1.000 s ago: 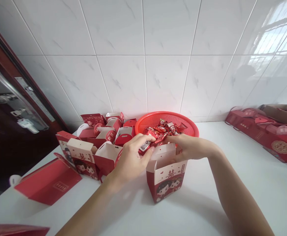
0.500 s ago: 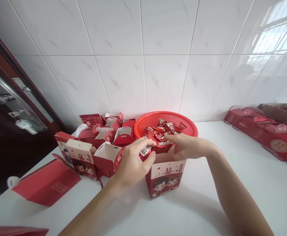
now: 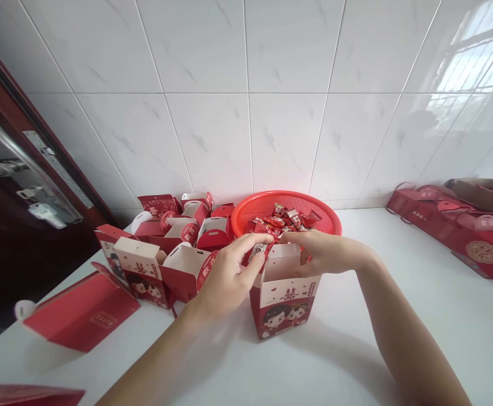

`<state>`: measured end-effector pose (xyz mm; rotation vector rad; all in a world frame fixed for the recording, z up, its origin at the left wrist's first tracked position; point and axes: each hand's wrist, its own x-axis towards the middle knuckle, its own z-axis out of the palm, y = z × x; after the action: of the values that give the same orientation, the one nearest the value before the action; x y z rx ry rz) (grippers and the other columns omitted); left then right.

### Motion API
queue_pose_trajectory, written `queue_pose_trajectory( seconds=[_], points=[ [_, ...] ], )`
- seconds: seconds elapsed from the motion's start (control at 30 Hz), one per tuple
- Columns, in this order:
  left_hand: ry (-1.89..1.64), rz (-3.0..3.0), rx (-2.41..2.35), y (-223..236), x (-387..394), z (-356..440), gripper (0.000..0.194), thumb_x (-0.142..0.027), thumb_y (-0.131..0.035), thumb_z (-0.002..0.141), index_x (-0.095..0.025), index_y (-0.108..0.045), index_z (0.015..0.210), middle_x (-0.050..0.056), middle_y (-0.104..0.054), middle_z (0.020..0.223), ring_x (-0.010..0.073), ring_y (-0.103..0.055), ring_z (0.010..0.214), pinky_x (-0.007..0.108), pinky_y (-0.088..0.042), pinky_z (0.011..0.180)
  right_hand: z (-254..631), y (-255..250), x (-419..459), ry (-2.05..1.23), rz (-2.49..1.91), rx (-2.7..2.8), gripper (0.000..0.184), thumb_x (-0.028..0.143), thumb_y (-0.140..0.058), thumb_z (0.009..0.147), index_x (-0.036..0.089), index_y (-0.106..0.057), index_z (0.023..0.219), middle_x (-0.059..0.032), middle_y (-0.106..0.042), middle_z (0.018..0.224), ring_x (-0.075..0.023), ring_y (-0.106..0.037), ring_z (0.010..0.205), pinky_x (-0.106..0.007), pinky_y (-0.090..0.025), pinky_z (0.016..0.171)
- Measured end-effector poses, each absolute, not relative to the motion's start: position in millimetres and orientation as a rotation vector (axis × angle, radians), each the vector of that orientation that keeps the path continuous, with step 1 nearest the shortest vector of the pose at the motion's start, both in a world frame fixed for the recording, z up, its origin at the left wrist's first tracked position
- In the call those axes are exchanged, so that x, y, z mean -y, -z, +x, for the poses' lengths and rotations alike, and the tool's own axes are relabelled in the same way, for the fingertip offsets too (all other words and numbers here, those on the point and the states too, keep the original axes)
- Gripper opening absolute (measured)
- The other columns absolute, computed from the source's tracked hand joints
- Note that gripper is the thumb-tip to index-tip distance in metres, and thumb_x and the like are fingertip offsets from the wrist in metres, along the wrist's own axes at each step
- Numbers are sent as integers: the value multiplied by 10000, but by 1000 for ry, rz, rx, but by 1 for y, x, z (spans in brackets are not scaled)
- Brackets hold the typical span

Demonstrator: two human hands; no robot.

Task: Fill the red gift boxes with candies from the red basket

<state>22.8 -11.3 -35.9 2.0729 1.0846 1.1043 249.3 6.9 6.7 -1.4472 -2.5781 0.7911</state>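
A red and white gift box (image 3: 286,307) with two cartoon faces stands upright on the white table, its top open and its pale inside showing. At its upper left, my left hand (image 3: 233,273) is closed, with thumb and fingers pinching the box's red flap (image 3: 258,250), which bears a white printed label. My right hand (image 3: 328,252) grips the box's right rim from the other side, its fingers curled over and partly hidden by the box wall. Right behind the box is a red plastic basket (image 3: 328,217) with wrapped candies (image 3: 288,219) in it.
Several open red gift boxes (image 3: 182,265) crowd the table to the left. A red box (image 3: 85,310) lies on its side near the left edge. More red boxes (image 3: 453,228) line the right side. A tiled wall (image 3: 288,141) closes the back; a door handle (image 3: 22,169) is at far left.
My left hand has turned the flap, so its label now faces less toward me. More of the box's pale inside shows. My right hand has stayed at the rim.
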Motion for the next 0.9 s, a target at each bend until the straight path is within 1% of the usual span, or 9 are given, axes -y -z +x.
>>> queue_pose_trajectory(
  seconds=[0.1,0.17,0.37,0.53,0.6,0.67,0.77,0.83,0.9],
  points=[
    [-1195,2044,-1059,41,12,26,451,-323,-576,966,-306,-537,1415,28,-635,1426,236,-618,1287,341,-550,1027,249,-7,-6,-792,-1425,2581,482,225,-645,817,211,-568,1292,-60,-682,1016,-217,-644,832,-296,-488,634],
    [-1219,1998,-1034,44,13,29,488,-340,-614,956,-316,-510,1432,29,-658,1397,232,-650,1248,345,-552,1030,248,-7,-6,-791,-1435,2585,480,201,-635,814,207,-561,1288,-49,-672,965,-205,-633,793,-288,-468,605],
    [-1079,2101,-1040,51,16,37,353,-369,-605,963,-289,-639,1306,29,-752,1231,229,-702,1157,345,-585,972,248,-7,-7,-853,-1441,2573,327,265,-660,829,210,-568,1138,-37,-668,938,-192,-615,758,-276,-424,558],
    [-931,2277,-1109,47,16,32,266,-321,-546,976,-293,-740,1155,4,-778,1150,261,-605,1261,419,-519,1054,248,-8,-7,-875,-1453,2574,278,290,-673,817,214,-541,1049,-12,-644,862,-178,-608,729,-253,-398,527],
    [-859,2319,-1094,44,15,31,228,-327,-540,976,-286,-763,992,-14,-794,967,244,-640,1153,438,-475,1095,248,-9,-7,-900,-1464,2576,279,270,-666,812,216,-540,1055,4,-628,804,-167,-594,687,-247,-385,509],
    [-808,2364,-1027,42,14,31,293,-331,-515,990,-254,-713,789,-39,-742,753,180,-663,887,442,-396,1166,249,-10,-7,-903,-1464,2585,316,247,-659,805,218,-547,1099,3,-631,805,-163,-591,673,-245,-385,504],
    [-760,2402,-938,39,13,31,413,-329,-460,1018,-214,-580,640,-79,-600,583,98,-504,575,423,-311,1223,250,-10,-7,-863,-1449,2605,387,258,-661,814,222,-556,1184,-17,-648,853,-177,-610,711,-247,-410,524],
    [-741,2407,-932,37,13,30,430,-324,-440,1025,-210,-558,627,-82,-561,559,98,-490,564,430,-315,1219,250,-9,-7,-829,-1449,2612,389,284,-669,823,223,-568,1194,-27,-655,873,-187,-614,733,-249,-417,532],
    [-724,2403,-952,35,13,28,398,-331,-460,1015,-222,-612,665,-62,-619,599,140,-604,709,463,-339,1203,251,-9,-7,-816,-1459,2608,377,293,-675,823,223,-573,1179,-32,-663,886,-190,-617,733,-249,-405,523]
  ],
)
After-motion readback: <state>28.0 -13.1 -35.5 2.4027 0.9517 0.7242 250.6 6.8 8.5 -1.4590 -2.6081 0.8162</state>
